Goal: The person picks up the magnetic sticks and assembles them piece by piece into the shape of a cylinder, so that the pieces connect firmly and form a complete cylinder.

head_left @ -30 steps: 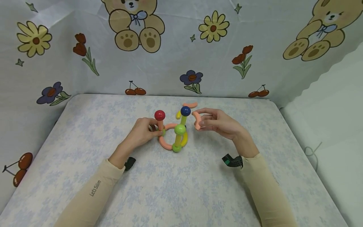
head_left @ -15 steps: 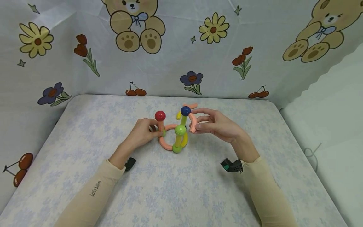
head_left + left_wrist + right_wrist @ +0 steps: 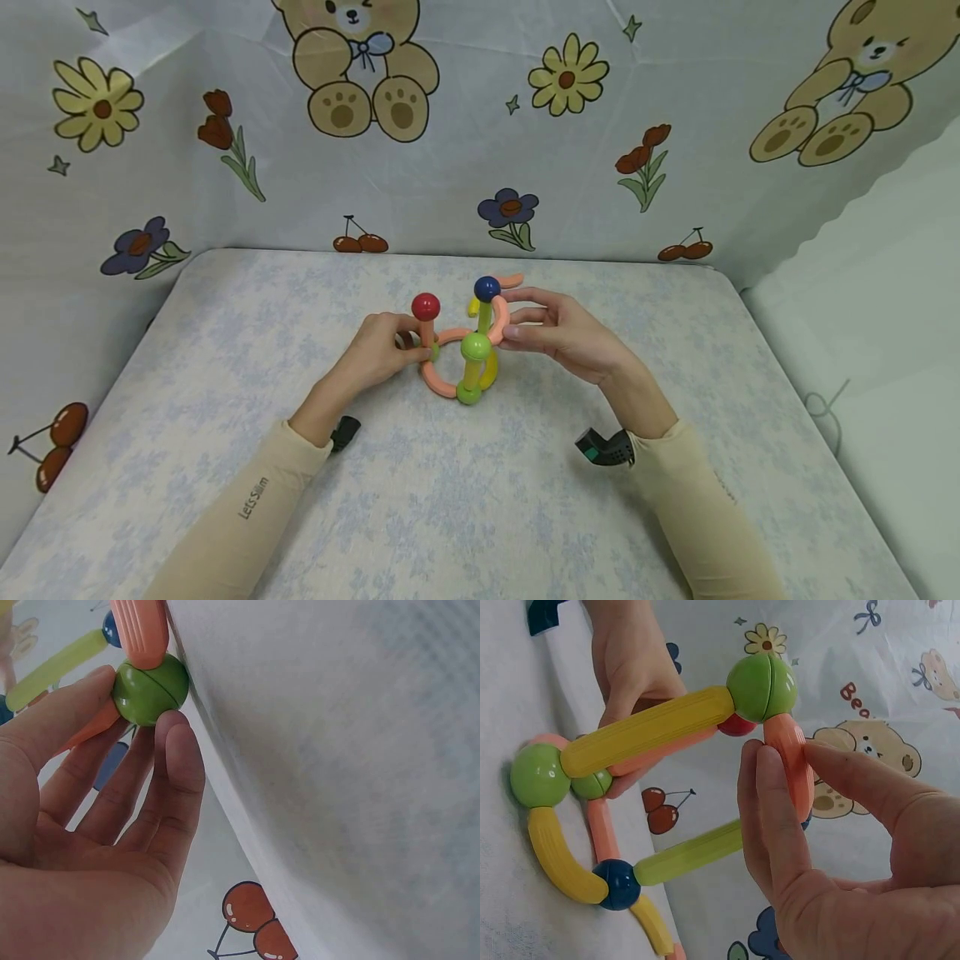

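A magnetic stick-and-ball structure stands on the table, its base a ring of curved orange rods [image 3: 437,380] and yellow rods. My left hand [image 3: 378,346] pinches a green ball [image 3: 152,691] of the base, below the orange upright topped by a red ball [image 3: 425,306]. With fingers and thumb my right hand [image 3: 562,337] pinches a curved orange rod [image 3: 789,765]. One end of that rod meets the green ball [image 3: 762,686] atop the yellow upright [image 3: 649,731]. Its other end is by the blue ball [image 3: 487,289] on the lime upright [image 3: 690,855], mostly behind my fingers in the right wrist view.
Behind the structure lie a loose curved orange rod [image 3: 512,281] and a yellow rod [image 3: 472,308]. A printed cloth [image 3: 450,167] hangs along the table's back edge. A thin cable [image 3: 825,408] lies off to the right.
My right hand has moved left, bringing the curved orange rod from beside the structure up against the blue and green balls. My left hand keeps its hold at the base.
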